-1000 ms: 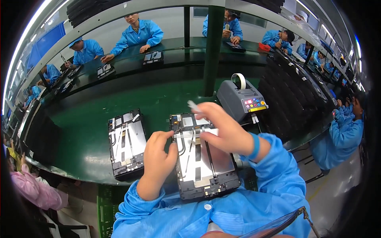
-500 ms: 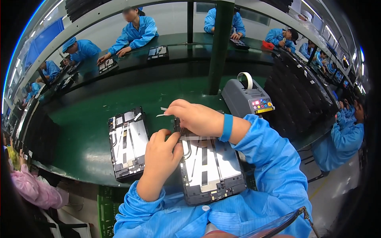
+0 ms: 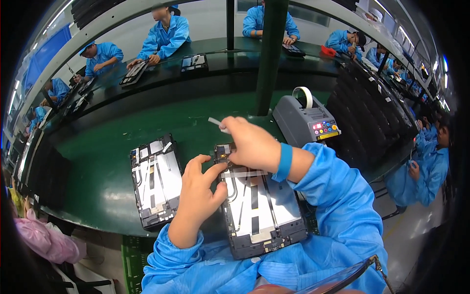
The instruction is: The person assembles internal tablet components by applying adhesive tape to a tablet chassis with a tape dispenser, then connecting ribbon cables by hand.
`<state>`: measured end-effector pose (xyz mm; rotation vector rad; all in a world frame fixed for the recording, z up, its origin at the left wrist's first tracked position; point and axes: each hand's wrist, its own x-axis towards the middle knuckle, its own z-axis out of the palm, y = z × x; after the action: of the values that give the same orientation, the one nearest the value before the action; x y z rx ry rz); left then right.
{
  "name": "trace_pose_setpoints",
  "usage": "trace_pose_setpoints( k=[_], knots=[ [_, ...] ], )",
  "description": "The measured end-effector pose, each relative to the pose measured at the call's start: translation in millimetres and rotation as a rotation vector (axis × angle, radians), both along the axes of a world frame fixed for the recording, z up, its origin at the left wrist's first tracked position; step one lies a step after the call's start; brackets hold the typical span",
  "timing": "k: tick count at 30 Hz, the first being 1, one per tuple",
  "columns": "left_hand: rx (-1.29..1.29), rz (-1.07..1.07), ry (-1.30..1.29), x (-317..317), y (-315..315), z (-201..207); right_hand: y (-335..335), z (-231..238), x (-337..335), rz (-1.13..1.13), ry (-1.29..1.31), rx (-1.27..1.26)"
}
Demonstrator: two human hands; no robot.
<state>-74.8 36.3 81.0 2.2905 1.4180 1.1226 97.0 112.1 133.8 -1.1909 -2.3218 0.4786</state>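
Note:
An opened tablet-like device (image 3: 262,210) with a silver inner plate and black frame leans near my body at the bench edge. My left hand (image 3: 198,198) rests over its left side, thumb and fingers apart, index fingertip touching its upper part. Over the device's top end is my right hand (image 3: 254,147), wearing a blue wristband. It pinches a short whitish tape strip (image 3: 218,124) that sticks out past the fingers; the lower fingers reach down to the device. A translucent strip (image 3: 245,173) crosses the silver plate below the hands. To the left lies a second opened device (image 3: 159,183).
A grey tape dispenser (image 3: 306,117) with a white roll stands beyond my right hand. Stacked black trays (image 3: 367,117) rise at the right, another dark stack (image 3: 41,171) at the left. A green post (image 3: 270,63) stands ahead. Co-workers in blue sit across the bench.
My right hand has shifted slightly right and turned, its lower fingers now on the device's top end. The tape strip moved right and up. My left index finger straightened toward the device.

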Motion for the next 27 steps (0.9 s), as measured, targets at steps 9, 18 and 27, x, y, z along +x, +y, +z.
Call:
trace_pose_setpoints(
  k=[9, 18, 27],
  knots=[
    [0.03, -0.026, -0.018, -0.6, 8.0, -7.2, 15.0, 14.4, 7.4, 0.547, -0.081, -0.084],
    [-0.049, -0.018, -0.091, -1.2, 5.0, -12.5, 20.2, -8.7, 15.6, 0.238, 0.285, -0.366],
    [-0.077, -0.029, -0.108, -1.8, 3.3, -15.8, 21.1, -14.8, 13.6, 0.206, 0.473, -0.601]
  ],
)
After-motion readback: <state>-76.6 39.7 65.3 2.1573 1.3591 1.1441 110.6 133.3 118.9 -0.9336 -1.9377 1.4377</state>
